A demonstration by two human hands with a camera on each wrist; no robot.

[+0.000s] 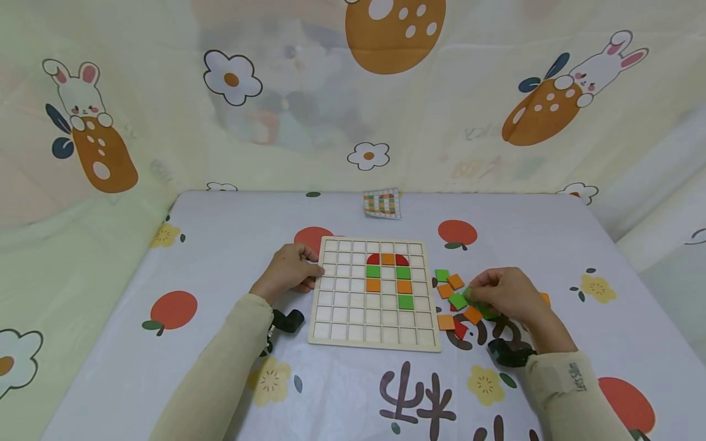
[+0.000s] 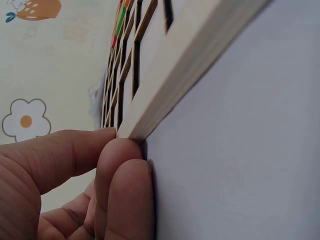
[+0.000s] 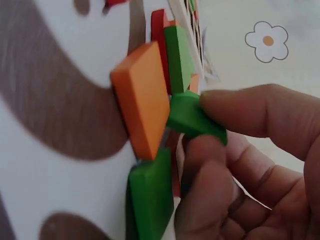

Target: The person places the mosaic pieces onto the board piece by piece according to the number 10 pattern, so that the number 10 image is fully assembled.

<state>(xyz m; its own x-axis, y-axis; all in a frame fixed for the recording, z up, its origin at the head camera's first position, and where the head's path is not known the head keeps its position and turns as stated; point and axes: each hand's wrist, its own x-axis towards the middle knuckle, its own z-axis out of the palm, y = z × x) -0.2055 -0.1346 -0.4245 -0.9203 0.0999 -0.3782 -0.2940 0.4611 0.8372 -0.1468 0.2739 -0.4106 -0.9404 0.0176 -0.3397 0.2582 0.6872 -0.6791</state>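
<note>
A wooden grid board (image 1: 336,337) lies on the table, with red rounded pieces (image 1: 373,260), orange squares (image 1: 388,260) and green squares (image 1: 406,302) set in some of its cells. My left hand (image 1: 289,268) pinches the board's left edge; in the left wrist view the thumb (image 2: 75,152) lies at the rim and fingertips press its side. Right of the board, my right hand (image 1: 504,294) is over a loose pile of coloured pieces. Between its thumb and finger it holds a green tile (image 3: 192,115), tilted above an orange tile (image 3: 142,97). The palm hides part of the pile.
A small card (image 1: 382,203) printed with a coloured grid pattern stands at the table's back edge. Loose orange (image 1: 446,322), green (image 1: 442,275) and red (image 1: 460,331) tiles lie close to the board's right side. A patterned cloth hangs behind the table.
</note>
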